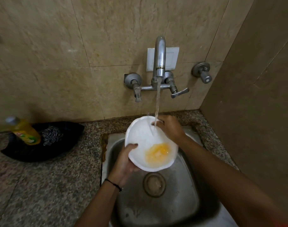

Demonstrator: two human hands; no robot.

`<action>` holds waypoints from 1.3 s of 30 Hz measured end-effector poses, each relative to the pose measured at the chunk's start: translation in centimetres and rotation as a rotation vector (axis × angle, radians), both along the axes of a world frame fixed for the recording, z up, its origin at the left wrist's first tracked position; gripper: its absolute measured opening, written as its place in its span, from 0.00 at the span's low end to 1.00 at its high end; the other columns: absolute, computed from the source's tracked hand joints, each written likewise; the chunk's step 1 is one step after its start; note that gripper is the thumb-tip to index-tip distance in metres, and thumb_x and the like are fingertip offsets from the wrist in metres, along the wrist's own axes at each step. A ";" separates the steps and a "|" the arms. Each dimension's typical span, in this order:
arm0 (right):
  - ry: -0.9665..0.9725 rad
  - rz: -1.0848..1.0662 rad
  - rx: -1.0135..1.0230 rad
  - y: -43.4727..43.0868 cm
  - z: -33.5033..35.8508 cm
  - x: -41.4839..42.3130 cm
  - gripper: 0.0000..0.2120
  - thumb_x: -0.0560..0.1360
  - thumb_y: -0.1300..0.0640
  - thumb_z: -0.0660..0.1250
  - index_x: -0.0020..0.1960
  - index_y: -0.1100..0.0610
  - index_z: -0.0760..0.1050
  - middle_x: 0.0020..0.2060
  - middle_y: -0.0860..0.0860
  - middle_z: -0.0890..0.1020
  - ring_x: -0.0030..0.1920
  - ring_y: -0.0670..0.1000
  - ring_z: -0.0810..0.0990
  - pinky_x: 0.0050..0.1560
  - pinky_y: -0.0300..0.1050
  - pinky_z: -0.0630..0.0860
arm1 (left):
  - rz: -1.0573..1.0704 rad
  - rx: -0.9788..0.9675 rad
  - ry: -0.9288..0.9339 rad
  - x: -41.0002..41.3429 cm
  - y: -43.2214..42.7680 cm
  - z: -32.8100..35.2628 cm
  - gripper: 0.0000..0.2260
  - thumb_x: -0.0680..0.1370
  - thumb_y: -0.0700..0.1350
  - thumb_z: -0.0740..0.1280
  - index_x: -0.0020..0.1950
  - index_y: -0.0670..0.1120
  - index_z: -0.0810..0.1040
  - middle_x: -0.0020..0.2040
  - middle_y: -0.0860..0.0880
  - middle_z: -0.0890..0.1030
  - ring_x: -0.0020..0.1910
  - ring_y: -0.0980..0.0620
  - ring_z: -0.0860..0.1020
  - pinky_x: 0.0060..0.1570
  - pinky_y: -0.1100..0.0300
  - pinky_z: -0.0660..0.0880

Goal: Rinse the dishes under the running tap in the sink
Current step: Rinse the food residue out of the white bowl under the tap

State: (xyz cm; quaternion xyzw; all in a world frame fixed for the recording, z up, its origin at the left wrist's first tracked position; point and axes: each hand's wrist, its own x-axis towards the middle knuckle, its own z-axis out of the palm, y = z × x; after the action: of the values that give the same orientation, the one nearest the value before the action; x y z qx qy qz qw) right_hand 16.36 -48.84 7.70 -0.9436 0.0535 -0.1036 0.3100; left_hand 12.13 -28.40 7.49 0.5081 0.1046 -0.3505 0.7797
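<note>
A white bowl (140, 136) with yellow-orange residue pooled in its lower part is tilted over the steel sink (181, 202). Water runs from the wall tap (160, 58) onto the bowl's upper inside. My left hand (125, 163) grips the bowl's near left rim, thumb inside. My right hand (170, 126) holds the far right rim, its fingers curled over the edge in the stream.
A round drain (154, 184) lies in the sink bottom below the bowl. On the granite counter at left stand a yellow dish-soap bottle (24, 130) and a black tray (33, 153) with a steel scrubber (52, 135). A side wall closes the right.
</note>
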 end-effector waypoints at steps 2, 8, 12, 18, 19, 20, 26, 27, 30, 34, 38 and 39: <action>0.042 0.089 -0.038 1.1 1.3 0.7 0.11 0.74 0.53 0.70 0.52 0.57 0.83 0.48 0.54 0.85 0.48 0.53 0.82 0.43 0.39 0.74 | -0.119 0.016 0.041 0.7 0.6 0.5 0.14 0.76 0.52 0.63 0.59 0.49 0.75 0.51 0.43 0.83 0.49 0.39 0.80 0.38 0.47 0.80; -0.020 0.659 -0.336 5.2 2.8 1.0 0.11 0.71 0.57 0.70 0.53 0.54 0.83 0.50 0.53 0.85 0.51 0.53 0.82 0.49 0.48 0.78 | -0.230 0.128 -0.141 1.1 0.9 -0.7 0.22 0.71 0.37 0.64 0.62 0.54 0.74 0.60 0.42 0.79 0.55 0.36 0.79 0.40 0.39 0.80; 0.206 0.359 -0.262 2.8 3.8 1.9 0.10 0.71 0.52 0.72 0.49 0.56 0.81 0.47 0.53 0.84 0.47 0.53 0.81 0.44 0.41 0.73 | -0.216 0.134 -0.167 0.6 1.0 -1.1 0.29 0.66 0.37 0.64 0.66 0.55 0.72 0.61 0.46 0.79 0.55 0.36 0.78 0.35 0.40 0.80; 0.260 0.275 -0.432 1.7 4.6 1.0 0.11 0.72 0.54 0.70 0.52 0.58 0.80 0.48 0.55 0.82 0.48 0.54 0.80 0.44 0.42 0.73 | -0.225 0.156 -0.162 0.7 1.1 -1.0 0.33 0.65 0.36 0.63 0.70 0.54 0.68 0.61 0.46 0.79 0.53 0.37 0.79 0.35 0.40 0.80; 0.213 0.350 -0.485 2.8 4.7 1.0 0.10 0.74 0.56 0.69 0.54 0.57 0.80 0.50 0.55 0.82 0.50 0.54 0.80 0.48 0.44 0.75 | -0.235 0.166 -0.167 0.7 0.9 -1.0 0.32 0.68 0.35 0.64 0.70 0.54 0.68 0.61 0.46 0.78 0.54 0.37 0.79 0.36 0.40 0.80; 0.162 0.436 -0.528 3.8 4.7 1.0 0.11 0.74 0.58 0.68 0.56 0.56 0.79 0.51 0.54 0.82 0.51 0.54 0.80 0.50 0.46 0.76 | -0.242 0.169 -0.170 0.7 0.7 -1.0 0.30 0.71 0.34 0.63 0.71 0.55 0.68 0.61 0.45 0.78 0.54 0.37 0.79 0.36 0.39 0.80; 0.171 0.319 -0.179 1.6 4.1 0.9 0.10 0.73 0.51 0.70 0.46 0.58 0.81 0.40 0.52 0.83 0.39 0.48 0.80 0.42 0.43 0.74 | -0.143 0.124 -0.143 0.1 1.7 -1.0 0.26 0.75 0.31 0.60 0.68 0.54 0.71 0.62 0.46 0.77 0.55 0.35 0.77 0.35 0.39 0.80; 0.177 0.231 -0.089 0.6 3.4 0.5 0.12 0.73 0.50 0.70 0.42 0.60 0.80 0.35 0.51 0.81 0.34 0.46 0.78 0.38 0.41 0.73 | -0.120 0.105 -0.137 0.2 2.0 -1.1 0.25 0.75 0.32 0.60 0.68 0.53 0.71 0.62 0.45 0.78 0.55 0.35 0.78 0.35 0.38 0.80; 0.213 0.031 0.069 -0.8 0.8 -1.1 0.16 0.74 0.48 0.67 0.44 0.61 0.81 0.37 0.56 0.84 0.36 0.51 0.81 0.39 0.48 0.78 | -0.050 0.058 -0.119 0.1 2.2 -0.8 0.25 0.74 0.32 0.61 0.69 0.50 0.71 0.63 0.43 0.77 0.55 0.35 0.78 0.34 0.39 0.79; 0.395 -0.163 0.139 0.5 -1.6 -4.0 0.21 0.80 0.45 0.57 0.62 0.60 0.74 0.50 0.58 0.83 0.43 0.54 0.81 0.39 0.46 0.79 | 0.052 -0.027 -0.091 -0.6 1.5 -0.4 0.20 0.70 0.33 0.63 0.57 0.52 0.76 0.53 0.49 0.81 0.47 0.40 0.81 0.33 0.38 0.80; 0.248 -0.170 -0.282 2.9 -3.1 -5.8 0.30 0.81 0.52 0.56 0.77 0.59 0.46 0.76 0.59 0.56 0.75 0.57 0.57 0.74 0.51 0.57 | 0.124 -0.001 -0.072 -0.6 1.2 -0.6 0.20 0.76 0.30 0.57 0.59 0.51 0.75 0.56 0.45 0.79 0.49 0.38 0.79 0.29 0.43 0.80; 0.208 -0.158 -0.352 3.3 -3.2 -5.7 0.32 0.81 0.53 0.55 0.77 0.60 0.40 0.77 0.58 0.47 0.77 0.57 0.47 0.75 0.48 0.46 | 0.132 0.005 -0.072 -0.5 1.3 -0.7 0.19 0.77 0.32 0.58 0.62 0.50 0.74 0.58 0.44 0.79 0.50 0.37 0.79 0.29 0.43 0.80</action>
State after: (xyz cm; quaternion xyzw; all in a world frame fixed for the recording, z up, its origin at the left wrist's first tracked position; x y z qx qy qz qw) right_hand 10.66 -45.58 4.50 -0.9816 0.1400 -0.0374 0.1240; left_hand 11.59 -27.11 6.77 0.5145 0.1109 -0.2796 0.8030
